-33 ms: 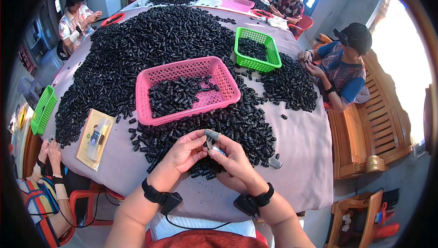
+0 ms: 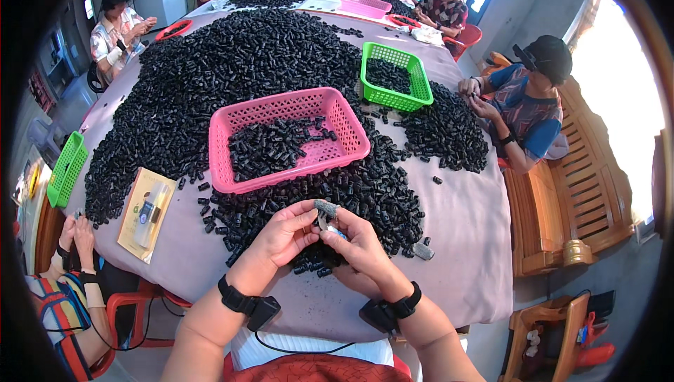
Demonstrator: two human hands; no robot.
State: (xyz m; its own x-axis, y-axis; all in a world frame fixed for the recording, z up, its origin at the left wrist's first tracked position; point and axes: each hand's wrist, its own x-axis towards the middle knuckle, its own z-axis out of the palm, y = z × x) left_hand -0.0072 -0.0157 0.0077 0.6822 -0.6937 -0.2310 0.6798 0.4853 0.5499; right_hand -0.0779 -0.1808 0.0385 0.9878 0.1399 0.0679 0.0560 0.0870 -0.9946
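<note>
My left hand (image 2: 284,234) and my right hand (image 2: 359,247) meet at the near edge of the table, over a heap of small black cylindrical parts (image 2: 365,192). Together their fingertips pinch a small grey piece (image 2: 326,208). A bit of blue shows under it by my right thumb; I cannot tell what it is. Both wrists wear black bands with cables. Just beyond my hands stands a pink basket (image 2: 281,103), partly filled with the same black parts.
A huge pile of black parts (image 2: 232,66) covers the cloth-covered table. A green basket (image 2: 421,87) stands behind right, and another grey piece (image 2: 423,250) lies to my right. A yellow packet (image 2: 144,213) lies left. Other people sit around the table, one of them at right (image 2: 526,108).
</note>
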